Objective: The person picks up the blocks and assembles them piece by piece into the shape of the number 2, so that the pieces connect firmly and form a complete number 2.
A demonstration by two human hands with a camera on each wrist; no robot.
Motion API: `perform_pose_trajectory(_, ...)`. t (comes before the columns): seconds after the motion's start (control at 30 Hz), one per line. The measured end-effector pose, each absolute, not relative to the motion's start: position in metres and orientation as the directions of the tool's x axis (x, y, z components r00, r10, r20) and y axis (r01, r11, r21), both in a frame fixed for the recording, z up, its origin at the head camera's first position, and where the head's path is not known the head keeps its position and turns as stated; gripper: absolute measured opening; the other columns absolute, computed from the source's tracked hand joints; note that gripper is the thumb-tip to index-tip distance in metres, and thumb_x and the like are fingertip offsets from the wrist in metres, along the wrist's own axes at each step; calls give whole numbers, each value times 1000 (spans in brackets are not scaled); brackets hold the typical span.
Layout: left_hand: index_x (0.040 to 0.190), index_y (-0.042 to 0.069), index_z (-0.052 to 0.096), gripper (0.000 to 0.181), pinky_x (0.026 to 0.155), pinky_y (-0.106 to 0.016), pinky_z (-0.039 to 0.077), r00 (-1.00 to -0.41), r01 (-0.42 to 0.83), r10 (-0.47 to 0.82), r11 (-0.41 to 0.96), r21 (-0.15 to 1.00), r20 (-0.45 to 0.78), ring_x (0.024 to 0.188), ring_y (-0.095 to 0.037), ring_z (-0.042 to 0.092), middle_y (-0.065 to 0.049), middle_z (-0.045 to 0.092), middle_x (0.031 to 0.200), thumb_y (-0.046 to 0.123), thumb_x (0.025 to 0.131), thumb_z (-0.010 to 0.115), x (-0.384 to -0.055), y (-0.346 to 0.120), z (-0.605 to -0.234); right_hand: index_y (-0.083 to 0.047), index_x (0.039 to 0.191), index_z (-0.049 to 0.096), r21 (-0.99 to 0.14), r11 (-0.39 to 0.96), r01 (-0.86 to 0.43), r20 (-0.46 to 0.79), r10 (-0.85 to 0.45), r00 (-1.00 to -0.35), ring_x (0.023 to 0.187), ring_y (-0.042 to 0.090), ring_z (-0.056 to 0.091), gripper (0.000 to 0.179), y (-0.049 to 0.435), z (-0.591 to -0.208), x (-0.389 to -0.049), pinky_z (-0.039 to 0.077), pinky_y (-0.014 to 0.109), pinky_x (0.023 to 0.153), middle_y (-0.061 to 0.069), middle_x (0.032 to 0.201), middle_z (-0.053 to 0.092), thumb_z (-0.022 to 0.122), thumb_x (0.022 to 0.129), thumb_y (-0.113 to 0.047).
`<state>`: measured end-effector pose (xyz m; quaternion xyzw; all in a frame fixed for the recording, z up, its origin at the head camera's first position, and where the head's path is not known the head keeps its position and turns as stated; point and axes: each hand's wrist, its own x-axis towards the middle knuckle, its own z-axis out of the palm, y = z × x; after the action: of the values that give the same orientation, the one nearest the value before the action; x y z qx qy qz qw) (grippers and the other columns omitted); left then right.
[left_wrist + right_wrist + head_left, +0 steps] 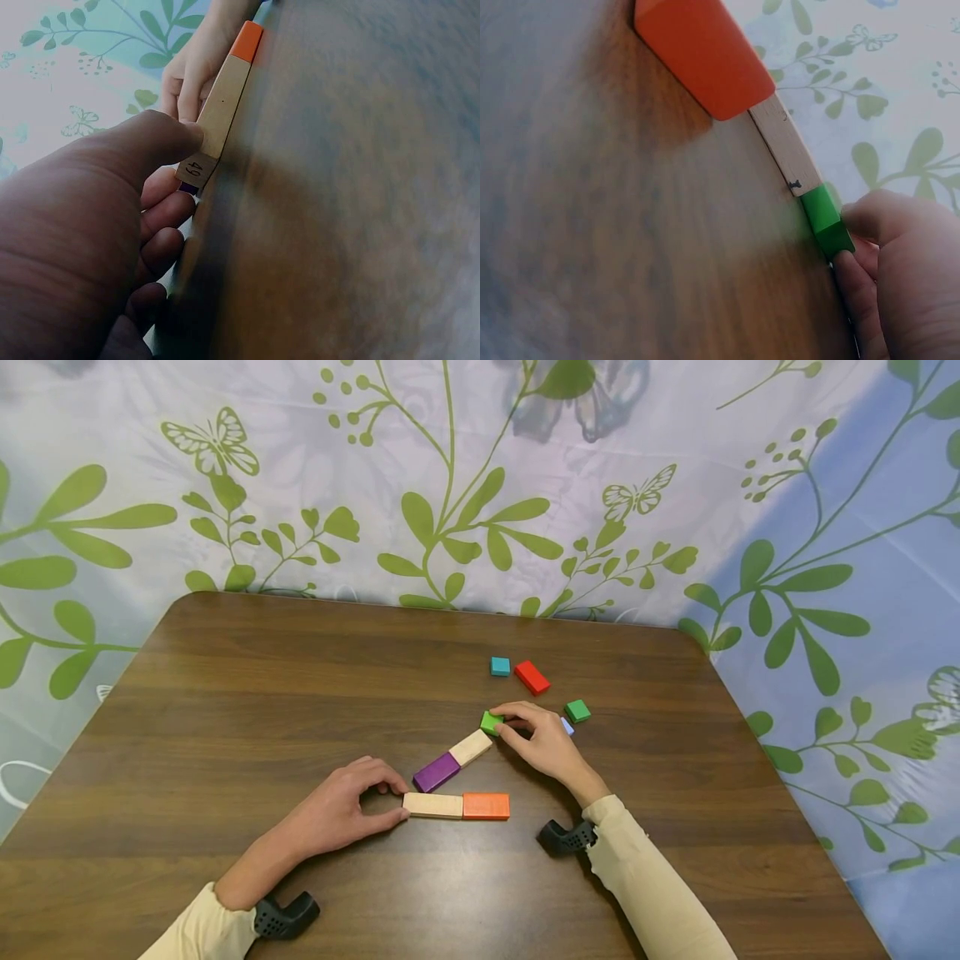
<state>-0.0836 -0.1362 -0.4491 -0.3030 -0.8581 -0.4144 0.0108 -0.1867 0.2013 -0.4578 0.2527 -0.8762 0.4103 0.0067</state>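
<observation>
A leaf-and-butterfly cloth (300, 452) hangs behind a wood-grain table (225, 710), on which a person's left hand (341, 806) and right hand (543, 745) are both at work. The left clamps thumb and finger on the left end of a long pale block (432, 806), which meets an orange block (486, 807); just beyond, a purple block (437, 772) and second pale block (470, 748) slant toward a light green block (491, 722) at their far end, pinched between the right thumb and fingers. Loose farther back lie a red block (532, 677), a dark green block (577, 710), a teal block (500, 667) and a blue block (568, 727) (partly hidden by the right hand).
</observation>
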Motion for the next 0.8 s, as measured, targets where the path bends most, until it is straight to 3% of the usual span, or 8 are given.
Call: perform_pose_trajectory(0.8,104,29,70,25,80,-25,52,-821,520,506,476,709,263,91,-4,56,15,66,100,24,86,86,-83,-137,-449,-16,121,73,-704,535,-467,233,-447,-864,99,13,72,24,203,-458,-185,58,31,89,0,118,72,73,98,-16)
